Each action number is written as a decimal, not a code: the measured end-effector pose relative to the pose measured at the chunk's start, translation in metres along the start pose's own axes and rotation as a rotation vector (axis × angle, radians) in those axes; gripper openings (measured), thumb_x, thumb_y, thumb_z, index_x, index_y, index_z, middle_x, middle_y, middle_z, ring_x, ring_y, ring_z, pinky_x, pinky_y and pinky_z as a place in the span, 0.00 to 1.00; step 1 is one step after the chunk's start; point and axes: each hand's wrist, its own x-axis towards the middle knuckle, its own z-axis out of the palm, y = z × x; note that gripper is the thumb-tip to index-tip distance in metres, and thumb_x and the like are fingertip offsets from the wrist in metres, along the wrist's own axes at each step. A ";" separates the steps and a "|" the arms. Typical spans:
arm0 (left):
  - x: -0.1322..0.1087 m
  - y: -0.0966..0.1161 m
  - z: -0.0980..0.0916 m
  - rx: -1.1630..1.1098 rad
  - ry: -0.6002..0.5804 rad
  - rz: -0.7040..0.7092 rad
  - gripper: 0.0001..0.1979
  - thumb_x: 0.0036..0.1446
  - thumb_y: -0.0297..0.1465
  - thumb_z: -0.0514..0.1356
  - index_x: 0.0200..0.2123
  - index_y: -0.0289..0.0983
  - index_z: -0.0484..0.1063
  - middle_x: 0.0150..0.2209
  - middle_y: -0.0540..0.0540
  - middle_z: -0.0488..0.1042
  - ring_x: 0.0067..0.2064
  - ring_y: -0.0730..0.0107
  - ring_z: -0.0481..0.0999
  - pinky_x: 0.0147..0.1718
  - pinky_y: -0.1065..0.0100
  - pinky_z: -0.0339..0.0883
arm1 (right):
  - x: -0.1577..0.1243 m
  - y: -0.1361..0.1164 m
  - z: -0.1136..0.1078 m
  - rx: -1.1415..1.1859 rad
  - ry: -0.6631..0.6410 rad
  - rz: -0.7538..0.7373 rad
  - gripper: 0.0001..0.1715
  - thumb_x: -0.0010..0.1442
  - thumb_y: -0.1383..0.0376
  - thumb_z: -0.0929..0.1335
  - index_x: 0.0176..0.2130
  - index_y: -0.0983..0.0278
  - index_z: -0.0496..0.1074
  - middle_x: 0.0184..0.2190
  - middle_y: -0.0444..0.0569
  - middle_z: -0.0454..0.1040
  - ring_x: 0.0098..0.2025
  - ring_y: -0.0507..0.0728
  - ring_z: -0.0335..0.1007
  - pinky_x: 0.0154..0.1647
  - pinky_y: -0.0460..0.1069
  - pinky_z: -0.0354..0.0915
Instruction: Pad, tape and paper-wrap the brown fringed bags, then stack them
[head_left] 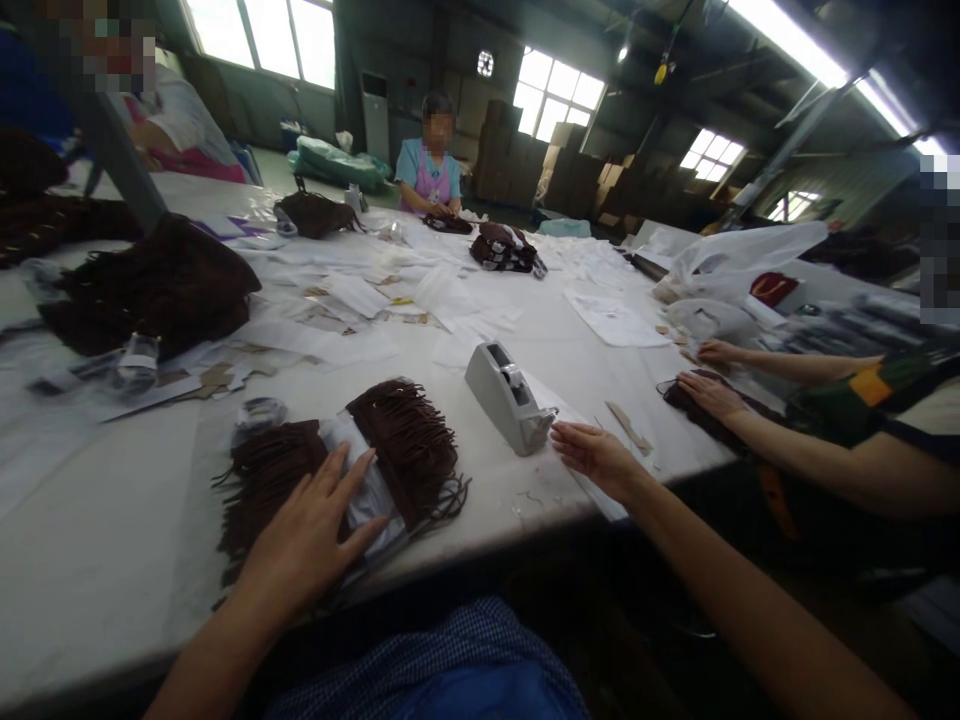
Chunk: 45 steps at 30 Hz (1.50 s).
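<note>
Lap: blue checked cloth [465, 655] below the table's near edge.
Left hand: the left hand [311, 525] lies palm down with fingers spread, pressing from above and not closed round anything.
Fringed bundle: under that palm, near the table edge, sits a dark brown suede-like fringed bundle [409, 440] with a pale wrap [339, 430] across its middle.
Handling: probably light, soft and floppy, with loose fringe that could snag or fold under; the wrap may be slick. The banded middle looks the best place to hold, with a flat palm.
Right hand: the right hand [600, 460] has its fingertips drawn close together at the dispenser's cutting end; whether they pinch any tape I cannot tell.
Tape dispenser: the grey tape dispenser [495, 400] stands right of the bundle, apart from it, cutter toward the right hand.
Scrap: a tan strip [628, 428] lies beyond the right hand.
Neighbour at right: a co-worker's hand [716, 400] rests on a dark brown piece [754, 405].
Left side: a dark brown heap [165, 285] sits on the table.
Mid-table: scattered white sheets [360, 300]; farther, a brown pile [502, 245].
Far side: a person in a pink apron [431, 185], with stacked cartons [502, 155] and windows [559, 90] behind.
</note>
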 end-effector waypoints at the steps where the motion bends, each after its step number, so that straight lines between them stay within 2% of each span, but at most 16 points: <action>1: 0.000 0.000 0.000 -0.001 0.002 0.002 0.38 0.59 0.48 0.55 0.68 0.39 0.55 0.70 0.37 0.50 0.66 0.45 0.60 0.62 0.49 0.59 | 0.003 0.004 0.000 -0.004 0.008 0.005 0.13 0.48 0.61 0.79 0.35 0.63 0.79 0.35 0.47 0.81 0.30 0.49 0.76 0.28 0.40 0.70; 4: 0.000 0.001 -0.001 -0.009 0.011 -0.002 0.37 0.60 0.47 0.56 0.68 0.39 0.54 0.70 0.37 0.51 0.66 0.46 0.61 0.62 0.49 0.58 | 0.008 0.009 -0.003 -0.133 0.051 -0.070 0.16 0.46 0.59 0.79 0.34 0.65 0.80 0.33 0.49 0.81 0.27 0.48 0.75 0.26 0.41 0.70; 7: -0.001 0.003 -0.004 -0.020 -0.003 -0.015 0.37 0.60 0.46 0.56 0.68 0.39 0.55 0.70 0.36 0.51 0.66 0.46 0.61 0.62 0.49 0.58 | -0.001 0.004 -0.001 -0.497 0.056 -0.208 0.16 0.49 0.55 0.77 0.31 0.65 0.80 0.29 0.51 0.81 0.26 0.53 0.75 0.28 0.46 0.72; 10: -0.002 0.006 -0.008 -0.043 -0.009 -0.020 0.37 0.59 0.45 0.58 0.68 0.40 0.56 0.70 0.37 0.51 0.67 0.47 0.60 0.63 0.49 0.56 | -0.021 -0.014 0.022 -0.876 -0.118 -0.407 0.15 0.55 0.54 0.72 0.31 0.62 0.81 0.27 0.49 0.80 0.28 0.56 0.76 0.33 0.50 0.73; 12: -0.003 0.008 -0.011 -0.061 -0.003 -0.020 0.37 0.59 0.44 0.59 0.68 0.40 0.55 0.70 0.37 0.51 0.68 0.49 0.57 0.64 0.49 0.55 | -0.030 -0.033 0.054 -1.001 -0.332 -0.534 0.14 0.59 0.55 0.70 0.35 0.60 0.81 0.28 0.47 0.80 0.31 0.56 0.77 0.37 0.49 0.73; 15: -0.004 0.011 -0.014 -0.082 0.000 -0.035 0.37 0.58 0.42 0.61 0.68 0.42 0.55 0.70 0.37 0.50 0.68 0.50 0.56 0.64 0.49 0.54 | -0.026 -0.064 0.124 -1.087 -0.668 -0.706 0.15 0.62 0.56 0.67 0.40 0.61 0.81 0.29 0.47 0.81 0.30 0.54 0.77 0.35 0.47 0.71; 17: -0.004 0.013 -0.015 -0.092 -0.006 -0.048 0.37 0.57 0.41 0.62 0.68 0.42 0.56 0.71 0.37 0.49 0.68 0.49 0.56 0.64 0.47 0.53 | -0.011 -0.080 0.177 -1.155 -0.873 -0.799 0.16 0.64 0.58 0.67 0.47 0.60 0.79 0.32 0.46 0.81 0.31 0.53 0.76 0.36 0.46 0.69; 20: -0.003 0.014 -0.017 -0.113 -0.017 -0.059 0.39 0.55 0.40 0.64 0.67 0.42 0.56 0.71 0.36 0.49 0.69 0.48 0.54 0.64 0.46 0.53 | 0.020 -0.089 0.253 -1.320 -1.151 -0.898 0.28 0.61 0.63 0.69 0.60 0.59 0.69 0.33 0.43 0.81 0.30 0.51 0.74 0.35 0.45 0.66; 23: -0.003 0.015 -0.017 -0.145 -0.020 -0.068 0.40 0.54 0.39 0.66 0.67 0.42 0.56 0.71 0.35 0.48 0.69 0.46 0.54 0.64 0.45 0.53 | 0.049 -0.084 0.314 -1.451 -1.372 -0.904 0.34 0.58 0.66 0.70 0.63 0.60 0.66 0.32 0.43 0.81 0.29 0.50 0.73 0.34 0.44 0.63; 26: -0.003 0.015 -0.018 -0.174 -0.019 -0.079 0.40 0.53 0.39 0.66 0.67 0.43 0.56 0.71 0.35 0.47 0.69 0.45 0.54 0.63 0.43 0.54 | 0.069 -0.074 0.354 -1.560 -1.488 -0.769 0.37 0.57 0.66 0.71 0.64 0.61 0.65 0.27 0.42 0.80 0.27 0.51 0.73 0.32 0.44 0.64; 29: -0.002 0.015 -0.017 -0.204 -0.016 -0.075 0.41 0.53 0.39 0.66 0.67 0.44 0.55 0.71 0.35 0.47 0.69 0.44 0.54 0.63 0.42 0.54 | 0.080 -0.064 0.378 -1.730 -1.499 -0.642 0.42 0.54 0.67 0.72 0.65 0.63 0.62 0.23 0.40 0.79 0.26 0.52 0.73 0.32 0.45 0.64; 33: -0.002 0.014 -0.013 -0.245 -0.034 -0.085 0.42 0.52 0.38 0.67 0.67 0.44 0.56 0.71 0.35 0.46 0.69 0.42 0.53 0.64 0.42 0.53 | 0.087 -0.054 0.392 -1.944 -1.489 -0.631 0.48 0.51 0.67 0.73 0.67 0.60 0.57 0.19 0.37 0.77 0.25 0.54 0.74 0.32 0.46 0.63; 37: -0.002 0.013 -0.010 -0.256 -0.003 -0.077 0.42 0.52 0.38 0.67 0.68 0.45 0.55 0.71 0.37 0.46 0.69 0.44 0.54 0.64 0.42 0.53 | 0.102 -0.052 0.400 -2.030 -1.403 -0.895 0.51 0.48 0.57 0.77 0.66 0.54 0.60 0.24 0.41 0.79 0.32 0.57 0.76 0.37 0.47 0.63; 40: -0.001 0.014 -0.012 -0.245 -0.025 -0.084 0.42 0.51 0.38 0.68 0.67 0.45 0.56 0.71 0.35 0.47 0.69 0.43 0.54 0.64 0.42 0.53 | 0.117 -0.060 0.402 -2.092 -1.121 -1.124 0.43 0.45 0.57 0.79 0.59 0.55 0.71 0.35 0.49 0.82 0.41 0.62 0.77 0.40 0.49 0.63; 43: -0.001 0.016 -0.016 -0.242 -0.047 -0.097 0.42 0.50 0.38 0.68 0.67 0.44 0.57 0.71 0.34 0.47 0.68 0.43 0.54 0.63 0.42 0.54 | 0.122 -0.067 0.390 -2.084 -0.770 -1.193 0.27 0.56 0.61 0.74 0.55 0.60 0.74 0.41 0.56 0.81 0.45 0.64 0.76 0.41 0.50 0.64; 45: -0.001 0.017 -0.017 -0.234 -0.035 -0.100 0.41 0.51 0.38 0.68 0.67 0.44 0.57 0.71 0.34 0.47 0.68 0.43 0.55 0.63 0.42 0.55 | 0.115 -0.067 0.373 -1.898 -0.704 -1.210 0.21 0.64 0.61 0.68 0.56 0.60 0.73 0.42 0.55 0.81 0.45 0.63 0.77 0.42 0.51 0.65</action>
